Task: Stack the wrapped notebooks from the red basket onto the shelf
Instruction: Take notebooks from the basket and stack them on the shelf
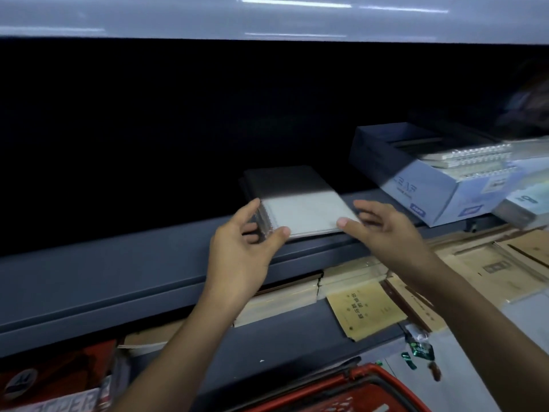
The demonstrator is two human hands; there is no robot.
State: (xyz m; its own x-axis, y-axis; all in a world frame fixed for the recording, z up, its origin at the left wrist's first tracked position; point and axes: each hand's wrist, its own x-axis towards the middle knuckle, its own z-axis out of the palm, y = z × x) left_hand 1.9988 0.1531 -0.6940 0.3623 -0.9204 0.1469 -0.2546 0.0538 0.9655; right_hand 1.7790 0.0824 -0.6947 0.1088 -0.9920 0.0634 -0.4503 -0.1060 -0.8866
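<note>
While both hands reach up to a dark grey shelf [89, 272], a stack of wrapped notebooks [300, 214] sits at its front lip, half in light and half running back into shadow. The left hand [237, 251] grips the stack's spiral-bound left edge, thumb on the top cover at the near corner and fingers curled along the side. The right hand [386, 227] has its thumb on the near right corner and its fingers around the right edge, so it too seems to be holding the stack, though blur makes the finger contact hard to judge.

To do this step well, the stack should probably be slid straight back with even pressure from both sides, keeping the edges square so the slippery wrapping does not let the upper books skate off.

The notebooks look pale grey-white, with clear glossy film and a wire spiral along the left side. A blue and white box [416, 188] of similar spiral books stands to the right on the same shelf. Below, near the frame's bottom edge, part of the red basket [371, 379] shows; its contents cannot be made out.
</note>
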